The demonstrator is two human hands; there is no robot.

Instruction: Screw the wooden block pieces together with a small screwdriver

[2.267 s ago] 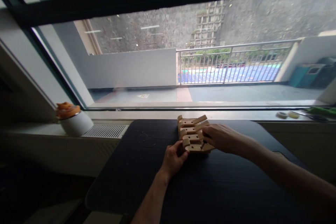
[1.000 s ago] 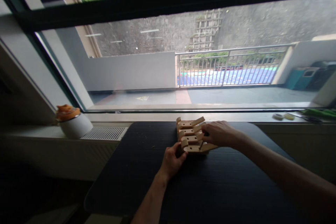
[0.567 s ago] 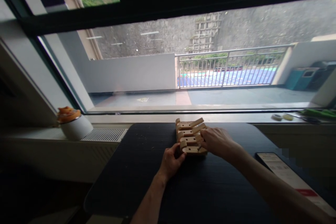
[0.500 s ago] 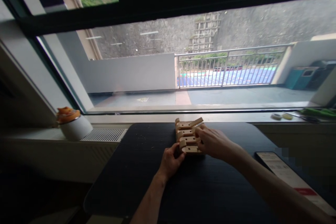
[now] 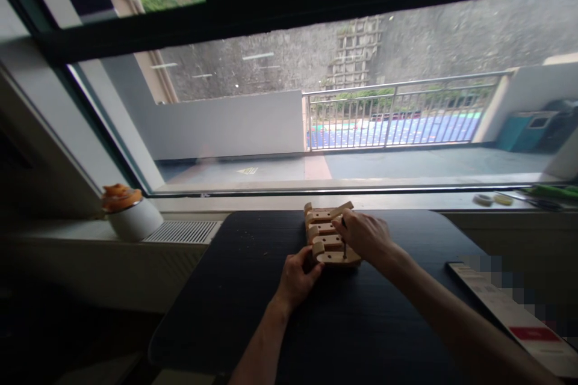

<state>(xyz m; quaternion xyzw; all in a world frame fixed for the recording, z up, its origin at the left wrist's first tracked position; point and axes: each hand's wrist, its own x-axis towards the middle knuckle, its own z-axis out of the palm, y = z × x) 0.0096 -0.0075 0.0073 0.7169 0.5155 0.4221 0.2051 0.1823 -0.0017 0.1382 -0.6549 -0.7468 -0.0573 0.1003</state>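
A pale wooden assembly (image 5: 329, 236) of several stacked hook-shaped pieces lies on the dark table (image 5: 235, 289) near its far edge. My left hand (image 5: 297, 277) curls around its near left corner and holds it. My right hand (image 5: 365, 236) is closed over its right side, pinching a thin dark tool (image 5: 344, 245) that stands upright with its tip on the nearest wooden piece.
A white pot with an orange lid (image 5: 129, 215) stands on the window ledge at the left, beside a vent grille (image 5: 183, 231). A printed sheet (image 5: 510, 313) lies on the table's right. Small items (image 5: 492, 198) rest on the sill at the right.
My right hand has shifted back and forth over the wooden pieces and now holds the tool upright on the nearest piece. My left hand has kept its grip. The view has tilted slightly.
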